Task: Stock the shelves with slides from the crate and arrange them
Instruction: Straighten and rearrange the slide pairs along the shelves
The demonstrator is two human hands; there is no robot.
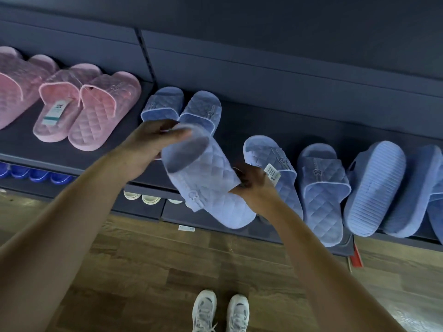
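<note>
A light blue quilted slide [206,178] hangs tilted over the front edge of the dark shelf [115,137]. My left hand [148,149] grips its heel end, thumb on the strap. My right hand [254,183] holds its right side, and I cannot tell whether it also touches the tagged blue slide [273,168] lying just beyond. A neat blue pair [182,109] stands behind the held slide. The crate is not in view.
Pink quilted slides [86,109] fill the shelf's left part. More blue slides [321,190] lie at the right, one sole-up [374,188]. Lower shelves hold dark blue [36,174] and cream footwear [143,197]. Wooden floor and my white sneakers [220,310] are below.
</note>
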